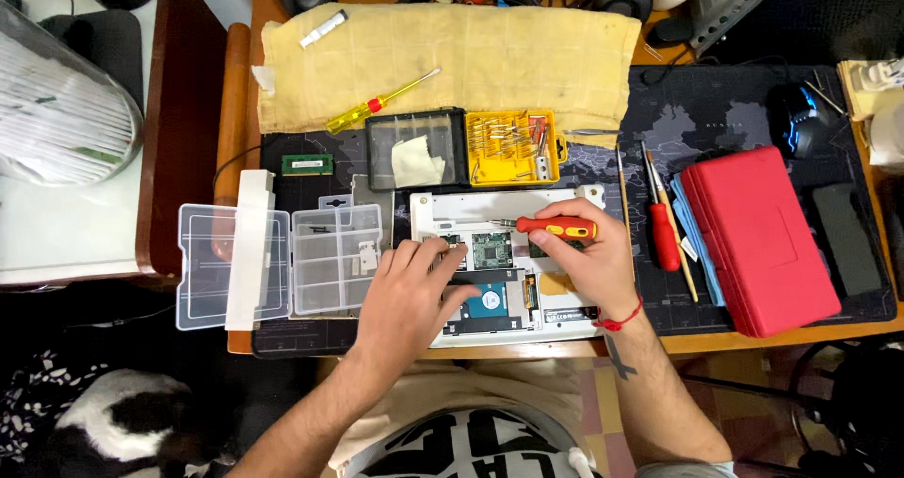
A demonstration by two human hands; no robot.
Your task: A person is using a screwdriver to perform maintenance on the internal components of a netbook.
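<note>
An opened white laptop (443, 205) lies upside down on the desk mat, its green circuit board (492, 249) and hard drive (490, 301) exposed. My left hand (407, 294) rests flat on the laptop's left side, fingers spread and touching the inner frame. My right hand (589, 261) grips a small red-and-orange screwdriver (556, 227), held sideways with its tip pointing left over the laptop's upper edge.
A clear plastic parts box (282, 263) lies open at left. A yellow bit case (513, 146) and its dark lid (416, 148) sit above the laptop. A red case (758, 238), a red screwdriver (664, 235), a yellow screwdriver (377, 106) on beige cloth (499, 54) and a memory stick (308, 164) surround it.
</note>
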